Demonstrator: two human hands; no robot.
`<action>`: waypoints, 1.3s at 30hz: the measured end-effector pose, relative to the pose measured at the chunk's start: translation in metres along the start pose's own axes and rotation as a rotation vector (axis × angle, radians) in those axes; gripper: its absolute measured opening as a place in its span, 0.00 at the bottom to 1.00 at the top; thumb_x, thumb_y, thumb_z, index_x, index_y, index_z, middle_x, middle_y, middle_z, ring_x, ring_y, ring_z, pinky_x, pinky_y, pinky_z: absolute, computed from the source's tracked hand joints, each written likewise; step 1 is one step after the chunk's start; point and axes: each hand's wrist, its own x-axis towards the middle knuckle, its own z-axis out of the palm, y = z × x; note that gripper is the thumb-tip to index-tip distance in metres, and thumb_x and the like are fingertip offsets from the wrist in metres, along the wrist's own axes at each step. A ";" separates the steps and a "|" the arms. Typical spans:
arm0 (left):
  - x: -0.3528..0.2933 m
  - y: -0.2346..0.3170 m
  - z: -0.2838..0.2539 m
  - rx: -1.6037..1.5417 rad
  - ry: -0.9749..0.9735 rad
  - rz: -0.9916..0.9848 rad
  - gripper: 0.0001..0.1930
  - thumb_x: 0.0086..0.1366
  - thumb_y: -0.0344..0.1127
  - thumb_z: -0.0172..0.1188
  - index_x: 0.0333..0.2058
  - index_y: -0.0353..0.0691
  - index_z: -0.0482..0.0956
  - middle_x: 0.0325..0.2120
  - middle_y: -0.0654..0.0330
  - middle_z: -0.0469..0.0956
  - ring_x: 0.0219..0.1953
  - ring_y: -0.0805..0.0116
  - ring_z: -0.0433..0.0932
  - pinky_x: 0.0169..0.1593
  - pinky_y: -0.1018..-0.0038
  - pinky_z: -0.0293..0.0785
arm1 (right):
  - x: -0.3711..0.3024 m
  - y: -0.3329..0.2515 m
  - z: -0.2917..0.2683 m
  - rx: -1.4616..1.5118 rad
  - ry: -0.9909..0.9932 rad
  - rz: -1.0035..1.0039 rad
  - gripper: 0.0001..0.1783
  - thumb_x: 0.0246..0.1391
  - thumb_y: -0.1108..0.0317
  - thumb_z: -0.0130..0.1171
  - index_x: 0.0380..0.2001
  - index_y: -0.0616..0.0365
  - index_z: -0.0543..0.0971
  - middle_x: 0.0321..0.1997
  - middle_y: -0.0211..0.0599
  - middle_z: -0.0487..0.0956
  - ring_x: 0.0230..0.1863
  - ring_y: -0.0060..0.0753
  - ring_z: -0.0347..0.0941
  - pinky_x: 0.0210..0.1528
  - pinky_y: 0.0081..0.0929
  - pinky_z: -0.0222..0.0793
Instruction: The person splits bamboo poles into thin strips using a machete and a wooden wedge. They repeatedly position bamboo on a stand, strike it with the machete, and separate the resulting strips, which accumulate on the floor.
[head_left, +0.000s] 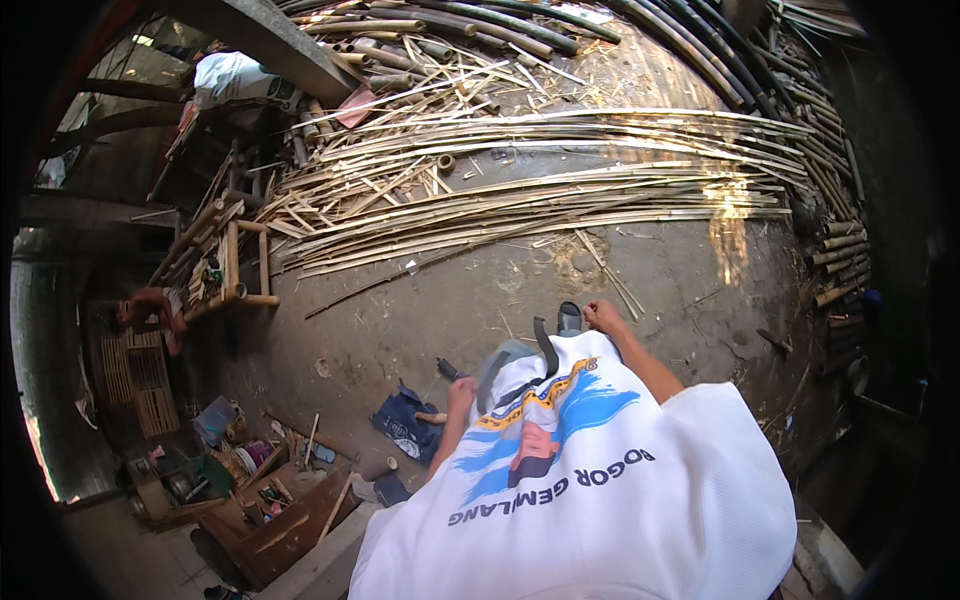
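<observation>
My right hand (600,315) hangs in front of my body with its fingers curled in; whatever it may hold is hidden. Just beside it shows a dark sandal (570,317) on my foot. My left hand (461,391) is closed too, low by my left side, and its inner side is hidden. A small dark object (447,368) appears right next to it; I cannot tell whether the hand touches it. Between the hands, a black strap (546,346) sticks out past the hem of my white shirt (640,480).
Long split bamboo strips (540,195) lie across the floor ahead. Bamboo poles (690,50) are piled behind them and along the right. At left stand a bamboo frame (245,262) and a wooden box (290,535) with tools. A dark blue bag (405,420) lies near my left arm.
</observation>
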 end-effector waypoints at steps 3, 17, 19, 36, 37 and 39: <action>0.040 0.026 0.012 0.118 0.034 -0.112 0.16 0.63 0.45 0.58 0.37 0.36 0.83 0.27 0.60 0.81 0.29 0.71 0.76 0.36 0.72 0.72 | 0.012 -0.005 -0.028 -0.075 0.192 -0.124 0.15 0.60 0.61 0.53 0.36 0.64 0.79 0.29 0.39 0.82 0.26 0.29 0.78 0.31 0.29 0.76; 0.321 0.094 -0.044 0.669 -0.254 0.192 0.17 0.62 0.44 0.59 0.37 0.34 0.84 0.32 0.55 0.84 0.36 0.66 0.81 0.40 0.69 0.74 | -0.008 0.024 -0.047 0.290 0.876 0.428 0.13 0.56 0.61 0.54 0.31 0.59 0.80 0.27 0.38 0.82 0.27 0.33 0.79 0.34 0.34 0.73; 0.350 0.146 -0.059 0.699 -0.498 0.317 0.16 0.64 0.43 0.57 0.37 0.35 0.83 0.30 0.55 0.82 0.32 0.66 0.80 0.36 0.70 0.74 | -0.020 0.030 -0.007 0.409 0.996 0.491 0.12 0.57 0.62 0.54 0.30 0.59 0.78 0.25 0.37 0.80 0.25 0.32 0.78 0.31 0.32 0.73; 0.505 0.387 -0.088 0.669 -0.747 0.169 0.21 0.68 0.39 0.49 0.55 0.34 0.69 0.42 0.48 0.78 0.38 0.60 0.80 0.36 0.66 0.80 | -0.025 -0.230 0.370 0.618 1.147 0.751 0.18 0.56 0.53 0.56 0.31 0.59 0.79 0.29 0.47 0.81 0.33 0.48 0.79 0.36 0.42 0.71; 0.486 0.383 -0.091 0.647 -0.846 0.169 0.21 0.68 0.41 0.50 0.55 0.35 0.69 0.44 0.49 0.77 0.38 0.60 0.80 0.39 0.67 0.80 | -0.037 -0.256 0.358 0.738 1.147 0.727 0.17 0.56 0.54 0.55 0.33 0.59 0.79 0.31 0.49 0.81 0.35 0.51 0.79 0.38 0.41 0.72; 0.452 0.359 -0.100 0.699 -1.018 0.141 0.18 0.69 0.43 0.51 0.52 0.38 0.71 0.42 0.53 0.77 0.38 0.62 0.80 0.41 0.69 0.79 | -0.036 -0.269 0.376 0.789 1.273 0.667 0.16 0.56 0.56 0.54 0.36 0.59 0.79 0.35 0.49 0.82 0.39 0.51 0.79 0.41 0.39 0.73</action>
